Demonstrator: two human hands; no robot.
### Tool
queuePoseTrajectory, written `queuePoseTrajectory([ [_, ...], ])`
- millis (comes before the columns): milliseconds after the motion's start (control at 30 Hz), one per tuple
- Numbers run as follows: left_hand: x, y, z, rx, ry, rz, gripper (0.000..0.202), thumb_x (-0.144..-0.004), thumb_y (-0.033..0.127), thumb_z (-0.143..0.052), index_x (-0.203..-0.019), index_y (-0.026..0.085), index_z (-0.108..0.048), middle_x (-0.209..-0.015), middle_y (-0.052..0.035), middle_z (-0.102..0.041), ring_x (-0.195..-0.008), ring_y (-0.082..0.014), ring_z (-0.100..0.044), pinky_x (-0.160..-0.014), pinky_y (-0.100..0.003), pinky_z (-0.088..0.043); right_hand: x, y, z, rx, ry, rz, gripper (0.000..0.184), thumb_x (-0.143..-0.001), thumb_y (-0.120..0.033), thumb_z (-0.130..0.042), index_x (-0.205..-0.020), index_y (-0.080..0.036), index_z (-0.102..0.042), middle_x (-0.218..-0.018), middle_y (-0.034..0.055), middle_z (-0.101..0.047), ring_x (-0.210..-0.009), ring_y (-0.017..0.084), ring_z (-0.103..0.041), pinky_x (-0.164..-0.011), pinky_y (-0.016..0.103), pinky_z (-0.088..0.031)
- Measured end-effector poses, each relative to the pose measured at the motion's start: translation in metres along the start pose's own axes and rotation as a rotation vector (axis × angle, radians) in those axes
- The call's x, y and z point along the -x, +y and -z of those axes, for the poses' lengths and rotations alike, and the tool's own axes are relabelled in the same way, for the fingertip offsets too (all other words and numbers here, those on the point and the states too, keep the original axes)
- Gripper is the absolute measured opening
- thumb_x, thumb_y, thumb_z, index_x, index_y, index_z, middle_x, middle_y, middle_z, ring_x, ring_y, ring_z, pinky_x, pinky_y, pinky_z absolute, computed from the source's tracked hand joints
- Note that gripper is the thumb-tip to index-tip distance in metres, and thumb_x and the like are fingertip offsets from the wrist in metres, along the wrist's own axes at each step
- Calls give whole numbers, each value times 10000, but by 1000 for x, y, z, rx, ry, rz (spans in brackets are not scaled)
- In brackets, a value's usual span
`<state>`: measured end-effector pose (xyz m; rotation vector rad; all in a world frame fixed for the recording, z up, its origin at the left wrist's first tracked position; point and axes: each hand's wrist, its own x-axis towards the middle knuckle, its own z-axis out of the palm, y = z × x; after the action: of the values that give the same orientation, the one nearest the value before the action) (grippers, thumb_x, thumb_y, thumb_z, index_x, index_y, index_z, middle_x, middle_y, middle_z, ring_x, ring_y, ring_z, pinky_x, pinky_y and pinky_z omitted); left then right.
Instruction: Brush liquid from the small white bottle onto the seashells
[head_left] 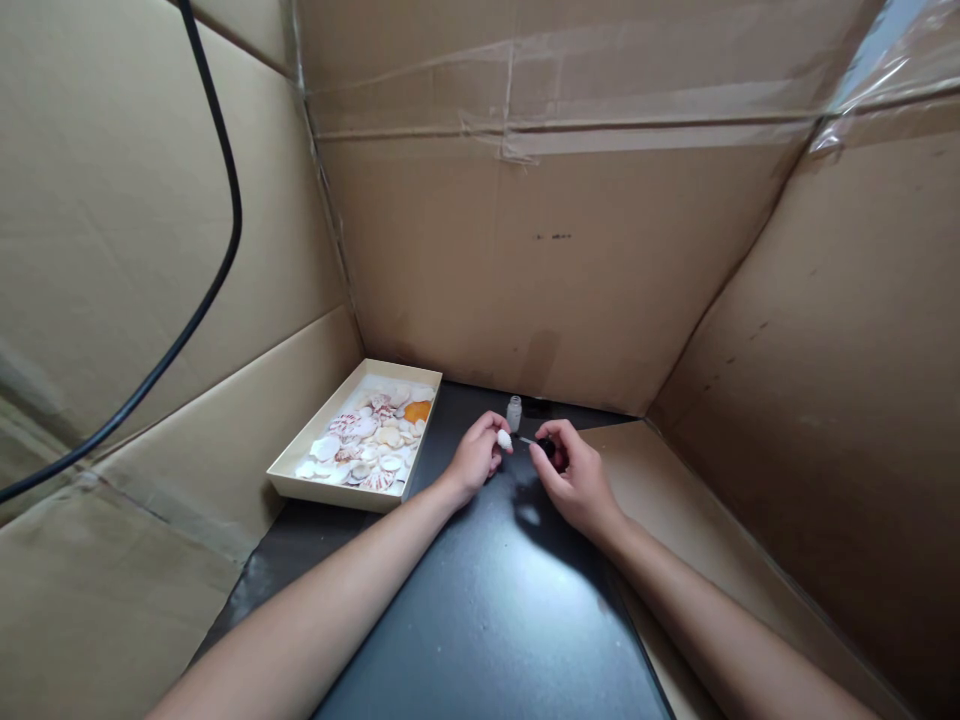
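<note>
Pinched in the fingers of my left hand (478, 453) is a small white seashell (504, 439). My right hand (576, 475) grips the dark cap of a brush applicator (547, 446), whose thin stem points left toward the shell. The stem's tip lies close to the shell; whether they touch I cannot tell. Just behind both hands a small clear glass bottle (514, 414) stands upright, uncapped, on the dark table (480, 620). To the left of my left hand is a cream tray (330, 493) of shells.
The tray's shells (367, 435) are mostly white, some red-striped, with one orange piece (417, 411). Cardboard walls (525, 270) rise at the back and both sides. A cardboard sheet (675, 500) lies along the right. A black cable (236, 200) hangs at the left.
</note>
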<state>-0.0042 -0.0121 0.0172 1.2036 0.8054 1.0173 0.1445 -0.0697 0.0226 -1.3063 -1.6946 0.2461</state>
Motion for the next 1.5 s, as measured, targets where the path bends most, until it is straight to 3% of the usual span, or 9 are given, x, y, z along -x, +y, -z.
queuePoseTrajectory([
  [933,0,1,-1,-28,-10,14,106,-769,194,-370,-814,193,-466,-564,63,-449,-344,-43,-273,-351,-159,-177,0,2,0,-24,-47,-18,181,-895,-350,-494,-986,-196,-518,-636,-43,-453,-552,116,-443,-541,229,-358],
  [1133,0,2,-1,-34,-12,15,104,-785,198,-373,-815,194,-472,-562,63,-439,-353,-44,-277,-354,-159,-181,0,3,0,-52,-70,-16,178,-927,-347,-435,-985,-200,-517,-712,-15,-543,-602,125,-493,-588,238,-380],
  [1500,0,2,-1,-23,2,38,112,-798,199,-370,-833,190,-476,-575,64,-436,-347,-39,-273,-353,-162,-170,0,4,-1,-19,-57,-14,149,-901,-340,-482,-937,-202,-526,-649,-36,-500,-556,114,-462,-548,223,-362],
])
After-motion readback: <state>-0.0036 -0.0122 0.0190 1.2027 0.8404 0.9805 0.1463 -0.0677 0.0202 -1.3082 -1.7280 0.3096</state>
